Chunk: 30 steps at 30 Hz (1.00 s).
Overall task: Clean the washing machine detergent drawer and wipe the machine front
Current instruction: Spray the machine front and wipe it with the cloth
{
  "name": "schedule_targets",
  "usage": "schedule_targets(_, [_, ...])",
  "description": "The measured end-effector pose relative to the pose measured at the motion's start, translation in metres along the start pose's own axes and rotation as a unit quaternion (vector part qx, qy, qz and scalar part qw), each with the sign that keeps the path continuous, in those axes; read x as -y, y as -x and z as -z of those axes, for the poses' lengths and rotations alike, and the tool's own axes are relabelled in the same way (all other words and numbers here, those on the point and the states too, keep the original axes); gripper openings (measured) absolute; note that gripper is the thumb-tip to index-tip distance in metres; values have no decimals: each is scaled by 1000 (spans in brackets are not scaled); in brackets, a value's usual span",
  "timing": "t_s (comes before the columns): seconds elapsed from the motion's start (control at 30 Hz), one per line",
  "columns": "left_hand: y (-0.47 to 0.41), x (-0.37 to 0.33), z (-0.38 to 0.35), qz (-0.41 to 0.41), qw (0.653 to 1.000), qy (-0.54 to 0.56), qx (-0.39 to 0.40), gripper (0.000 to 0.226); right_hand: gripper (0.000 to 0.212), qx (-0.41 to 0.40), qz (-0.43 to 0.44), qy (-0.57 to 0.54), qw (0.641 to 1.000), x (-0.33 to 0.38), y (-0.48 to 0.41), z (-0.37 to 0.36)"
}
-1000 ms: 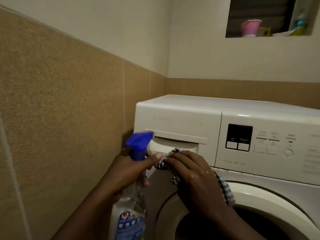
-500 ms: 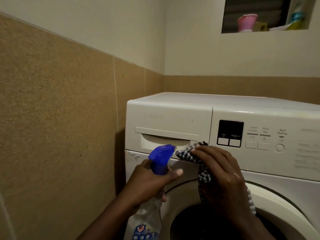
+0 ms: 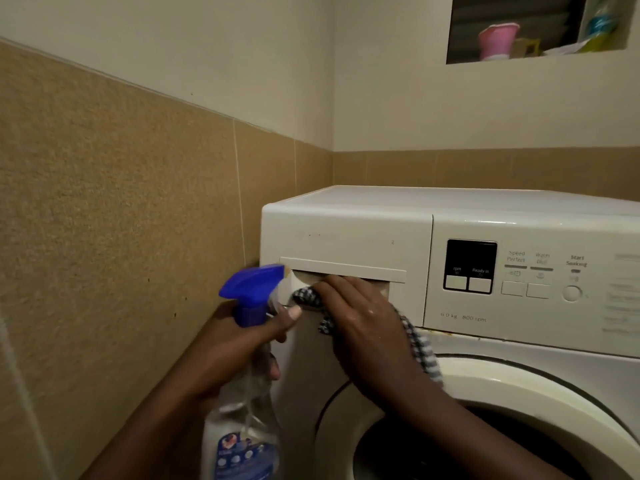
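The white washing machine [image 3: 450, 209] stands in the corner, its detergent drawer [image 3: 346, 244] closed at the upper left of the front. My right hand [image 3: 360, 320] presses a black-and-white checked cloth [image 3: 306, 296] into the drawer's handle recess, fingers curled over the cloth. The cloth's tail [image 3: 420, 348] hangs down past my wrist. My left hand [image 3: 242, 344] grips the neck of a clear spray bottle [image 3: 242, 431] with a blue trigger head [image 3: 254, 289], held just left of the drawer.
A tan tiled wall [image 3: 121, 237] runs close along the machine's left side. The control panel [image 3: 519, 275] with display and buttons is to the right of the drawer. The round door [image 3: 485, 410] curves below. A wall niche [image 3: 533, 29] high up holds a pink cup and bottles.
My right hand with the cloth has slid left along the handle recess, from its right end toward its left end. My left hand keeps the bottle beside the drawer.
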<state>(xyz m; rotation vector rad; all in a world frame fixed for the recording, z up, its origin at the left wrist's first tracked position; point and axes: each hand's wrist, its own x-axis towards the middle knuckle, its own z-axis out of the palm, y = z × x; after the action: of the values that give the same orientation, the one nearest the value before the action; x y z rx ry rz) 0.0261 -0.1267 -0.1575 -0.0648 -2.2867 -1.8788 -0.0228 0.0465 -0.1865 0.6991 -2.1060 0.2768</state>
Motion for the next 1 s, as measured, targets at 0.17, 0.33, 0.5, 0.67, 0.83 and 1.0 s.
schedule_targets(0.17, [2, -8, 7, -28, 999, -22, -10, 47, 44, 37, 15, -13, 999, 16, -15, -13])
schedule_targets(0.33, [4, 1, 2, -21, 999, -25, 14, 48, 39, 26, 1, 32, 999, -6, 9, 6])
schedule_targets(0.5, [6, 2, -4, -20, 999, -17, 37, 41, 45, 3, 10, 60, 998, -15, 21, 15])
schedule_targets(0.67, [10, 2, -13, -30, 998, -25, 53, 44, 32, 26, 54, 39, 997, -6, 7, 4])
schedule_targets(0.83, [5, -6, -10, -30, 997, -13, 76, 60, 35, -91, 60, 67, 992, -32, 18, 43])
schedule_targets(1.0, [1, -12, -27, -53, 995, 13, 82, 51, 38, -155, -2, 103, 982, -54, -37, 80])
